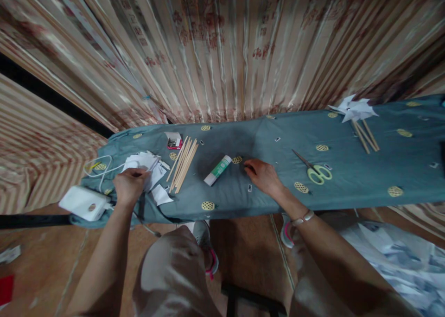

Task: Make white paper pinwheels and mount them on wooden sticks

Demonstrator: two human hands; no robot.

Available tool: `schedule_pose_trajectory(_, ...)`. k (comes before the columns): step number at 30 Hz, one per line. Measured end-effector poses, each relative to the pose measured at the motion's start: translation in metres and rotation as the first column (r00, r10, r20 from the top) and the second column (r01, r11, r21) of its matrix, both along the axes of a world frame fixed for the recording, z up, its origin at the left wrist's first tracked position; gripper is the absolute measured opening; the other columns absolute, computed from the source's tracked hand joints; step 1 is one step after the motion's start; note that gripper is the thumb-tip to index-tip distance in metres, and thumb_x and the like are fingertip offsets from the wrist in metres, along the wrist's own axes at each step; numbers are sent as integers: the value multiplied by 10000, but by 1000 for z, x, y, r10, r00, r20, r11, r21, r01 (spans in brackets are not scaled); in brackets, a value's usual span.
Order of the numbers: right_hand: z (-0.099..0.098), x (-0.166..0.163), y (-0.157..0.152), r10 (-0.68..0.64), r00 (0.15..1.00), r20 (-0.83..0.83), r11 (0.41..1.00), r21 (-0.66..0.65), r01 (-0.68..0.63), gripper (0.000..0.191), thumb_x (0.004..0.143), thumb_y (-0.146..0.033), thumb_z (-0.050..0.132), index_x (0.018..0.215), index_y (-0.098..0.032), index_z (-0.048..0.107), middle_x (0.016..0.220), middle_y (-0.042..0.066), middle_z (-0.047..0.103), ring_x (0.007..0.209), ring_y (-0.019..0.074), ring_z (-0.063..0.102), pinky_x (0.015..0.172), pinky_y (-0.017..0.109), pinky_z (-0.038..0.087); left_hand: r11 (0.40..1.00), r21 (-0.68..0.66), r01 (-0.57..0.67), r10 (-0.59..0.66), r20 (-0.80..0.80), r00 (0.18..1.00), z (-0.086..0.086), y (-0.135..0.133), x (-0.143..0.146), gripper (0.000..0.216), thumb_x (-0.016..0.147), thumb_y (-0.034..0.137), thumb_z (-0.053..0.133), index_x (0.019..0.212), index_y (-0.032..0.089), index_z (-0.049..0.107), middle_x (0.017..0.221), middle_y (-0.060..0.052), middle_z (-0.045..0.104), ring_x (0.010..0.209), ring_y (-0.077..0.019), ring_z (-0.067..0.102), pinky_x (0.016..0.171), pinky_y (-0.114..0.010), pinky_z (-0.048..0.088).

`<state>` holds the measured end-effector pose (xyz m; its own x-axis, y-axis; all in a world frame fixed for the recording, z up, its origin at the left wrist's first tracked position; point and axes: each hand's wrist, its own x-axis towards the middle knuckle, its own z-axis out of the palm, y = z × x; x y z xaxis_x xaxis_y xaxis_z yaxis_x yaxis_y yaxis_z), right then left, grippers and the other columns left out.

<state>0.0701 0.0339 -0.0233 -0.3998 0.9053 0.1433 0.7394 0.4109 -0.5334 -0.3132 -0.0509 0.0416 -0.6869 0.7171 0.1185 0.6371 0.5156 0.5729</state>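
Note:
My left hand (pixel 129 186) is at the pile of white paper pieces (pixel 156 172), fingers pinched on a piece of paper at its near edge. A single loose white paper piece (pixel 161 195) lies to its right. My right hand (pixel 263 174) rests low over the cloth with its fingers curled in, and nothing shows between them. Just left of it lies a glue stick (pixel 218 170) with a green and white label. Several thin wooden sticks (pixel 182 166) lie side by side between the paper and the glue stick. Behind them stands a small open red box of metal pins (pixel 174 142).
Scissors (pixel 314 168) with pale green handles lie right of my right hand. White paper pinwheels (pixel 356 108) on wooden sticks lie at the far right. A white power adapter (pixel 85 203) with a cable sits on the left edge. A striped curtain (pixel 222 53) hangs behind the cloth-covered table (pixel 250 136).

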Motion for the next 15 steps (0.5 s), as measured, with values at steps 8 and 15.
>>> schedule_pose_trajectory(8, 0, 0, 0, -6, 1000, 8, 1000, 5, 6, 218, 911, -196, 509, 1037, -194, 686, 1026, 86, 730, 933, 229, 682, 841, 338, 499, 1000, -17, 18, -18, 2, 1000, -2, 0, -4, 150, 654, 287, 727, 614, 168, 644, 561, 48, 611, 628, -150, 568, 619, -230, 383)
schedule_pose_trajectory(15, 1, 0, 1, -3, 1000, 5, 1000, -21, 3, 224, 916, -199, 515, 1066, -176, 679, 1035, 94, 732, 952, 235, 683, 861, 343, 497, 991, -13, 135, -135, -98, 986, -4, -7, -9, 189, 736, 339, 654, 700, 156, 689, 646, 21, 677, 705, -185, 630, 670, -272, 411)
